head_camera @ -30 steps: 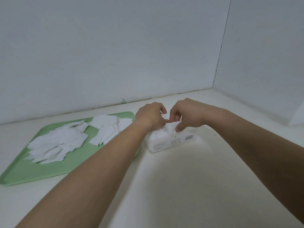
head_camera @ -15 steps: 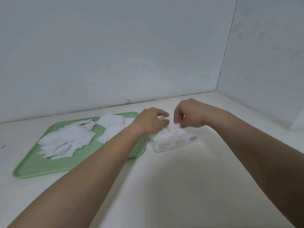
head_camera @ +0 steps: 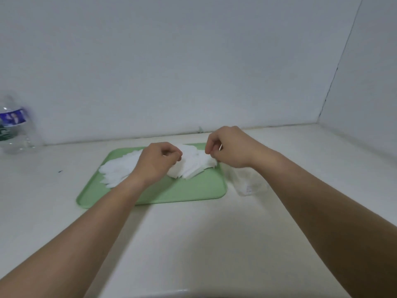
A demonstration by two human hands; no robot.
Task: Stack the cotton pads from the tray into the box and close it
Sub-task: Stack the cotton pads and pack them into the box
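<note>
Two bare hands reach out over a flat, pale green plastic tray (head_camera: 193, 190) with rounded corners that lies on a white counter (head_camera: 193, 244). A loose heap of thin white square cotton pads (head_camera: 193, 166) spreads across the far half of the tray, fanned out from left to right.

The left hand (head_camera: 158, 163) is over the middle of the heap, knuckles up, fingers curled in toward the thumb. I cannot tell whether it has hold of a pad. The right hand (head_camera: 228, 150) is at the right end of the heap, also with its fingers curled under. A sliver of white shows between finger and thumb, but I cannot tell if a pad is pinched there.

A small clear plastic box (head_camera: 245, 181) stands on the counter just beside the tray's right edge, partly hidden by the right wrist, with white showing blurred inside it. Far to the left, near the wall, stands a clear plastic water bottle (head_camera: 12, 127) with a blue label.
</note>
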